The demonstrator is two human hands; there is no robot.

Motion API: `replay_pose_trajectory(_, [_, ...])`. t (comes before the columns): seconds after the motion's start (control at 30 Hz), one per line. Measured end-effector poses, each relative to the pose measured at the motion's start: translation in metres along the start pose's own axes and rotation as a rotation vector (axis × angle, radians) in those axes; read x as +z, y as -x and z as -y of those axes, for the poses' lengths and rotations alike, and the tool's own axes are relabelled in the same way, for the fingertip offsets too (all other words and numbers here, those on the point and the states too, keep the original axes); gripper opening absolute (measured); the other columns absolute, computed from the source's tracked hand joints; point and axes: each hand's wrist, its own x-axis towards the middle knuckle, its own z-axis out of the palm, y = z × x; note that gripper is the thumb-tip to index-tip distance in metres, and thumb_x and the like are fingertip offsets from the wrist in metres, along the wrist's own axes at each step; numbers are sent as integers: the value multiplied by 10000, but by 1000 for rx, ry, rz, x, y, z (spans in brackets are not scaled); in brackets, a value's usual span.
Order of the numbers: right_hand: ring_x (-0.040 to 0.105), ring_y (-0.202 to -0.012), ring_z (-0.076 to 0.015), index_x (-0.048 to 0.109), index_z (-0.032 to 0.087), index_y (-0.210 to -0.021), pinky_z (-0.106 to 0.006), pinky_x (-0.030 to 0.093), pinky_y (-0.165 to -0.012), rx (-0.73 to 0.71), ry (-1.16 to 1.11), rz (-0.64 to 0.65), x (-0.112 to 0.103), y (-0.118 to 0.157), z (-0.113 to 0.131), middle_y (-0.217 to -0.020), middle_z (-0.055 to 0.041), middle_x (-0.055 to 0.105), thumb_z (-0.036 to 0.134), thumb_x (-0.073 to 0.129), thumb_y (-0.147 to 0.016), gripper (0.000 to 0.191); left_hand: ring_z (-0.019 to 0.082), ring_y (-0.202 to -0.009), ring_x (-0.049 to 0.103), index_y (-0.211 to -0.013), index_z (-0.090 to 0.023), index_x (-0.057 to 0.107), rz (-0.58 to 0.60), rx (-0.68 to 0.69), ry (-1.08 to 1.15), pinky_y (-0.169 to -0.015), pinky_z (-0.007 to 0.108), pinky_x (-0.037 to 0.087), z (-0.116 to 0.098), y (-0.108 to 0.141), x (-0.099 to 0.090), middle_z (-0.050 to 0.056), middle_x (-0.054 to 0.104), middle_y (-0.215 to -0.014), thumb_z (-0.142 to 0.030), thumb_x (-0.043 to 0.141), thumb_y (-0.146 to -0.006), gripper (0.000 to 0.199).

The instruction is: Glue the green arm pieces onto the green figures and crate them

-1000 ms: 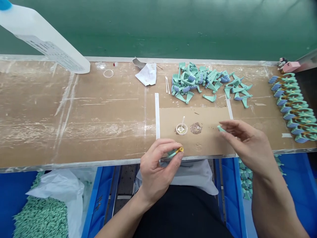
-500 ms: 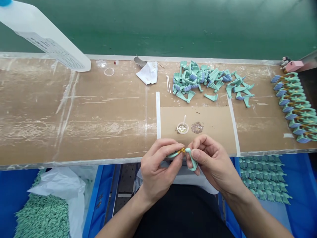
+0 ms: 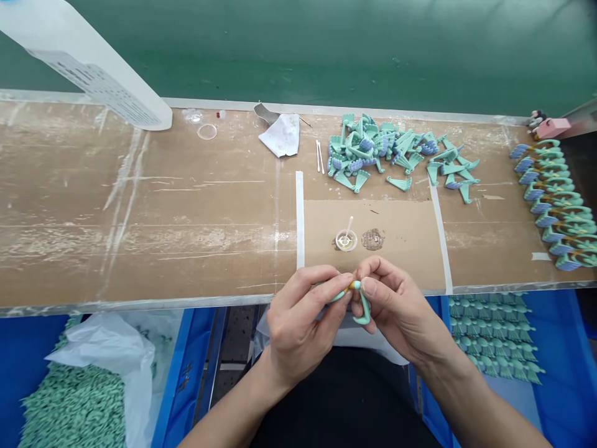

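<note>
left hand (image 3: 298, 326) and right hand (image 3: 403, 314) gripping mint plastic pieces (image 3: 362, 315), meeting point hidden behind fingers (image 3: 373, 287)

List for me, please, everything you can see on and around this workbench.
wooden workbench: 1, scuffed brown, across the view
cardboard sheet: 1, tan, taped to the bench, centre
small clear cup: 1, with white stick, on the cardboard
smear: 1, brown, right of the cup
crumpled wipe: 1, white, far edge
cotton swabs: 2, white, beside the heap
clear ring: 1, far edge
plastic bottle: 1, translucent white, upper left
loose parts: many, mint green and blue-purple, heaped
assembled parts: many, mint green, right end
blue bins: 2, below the bench
green parts: many, in both bins
plastic bag: 1, white, left bin
yellow-tipped part: 1, mint green, left hand
curved part: 1, mint green, right hand
left hand: 1, pinching
right hand: 1, pinching
</note>
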Motion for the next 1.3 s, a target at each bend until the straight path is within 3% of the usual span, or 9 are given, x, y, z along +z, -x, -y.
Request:
replay_pose_trajectory(0.37, [597,-650,-89,742,221,-1066,-136,554,-526,73,-74,33,-1,4,-4,-815,34,677,403,1043,-1026,355,189,-998,813,-1303,-124,868,14,58,-87,-894,326,687,-13,0,-1,85,894,-1186,77,837,-1046,327])
replay_pose_trajectory(0.73, [526,-590,-81,710,235,-1082,-133,512,-490,106,-106,77,-4,3,-1,-799,48,666,386,1018,-1049,344,219,-1006,810,-1301,-110,855,58,104,-132,-893,357,687,-11,-1,-2,118,907,-1193,79,833,-1042,322])
replay_pose_trajectory(1.1, [504,-573,-90,691,238,-1069,-154,489,-475,126,-94,62,-4,2,-1,-786,52,645,437,1042,-1014,407,225,-970,835,-1332,-220,852,85,91,-175,-862,375,713,-14,-6,-5,82,925,-1189,-3,807,-1103,318])
replay_pose_trajectory(1.3, [504,-587,-91,700,242,-1086,-151,497,-484,120,-107,67,-4,0,-2,-803,51,643,402,1017,-1041,358,226,-999,834,-1358,-225,850,87,63,-164,-891,382,717,-12,-3,-5,87,921,-1204,-10,808,-1108,332])
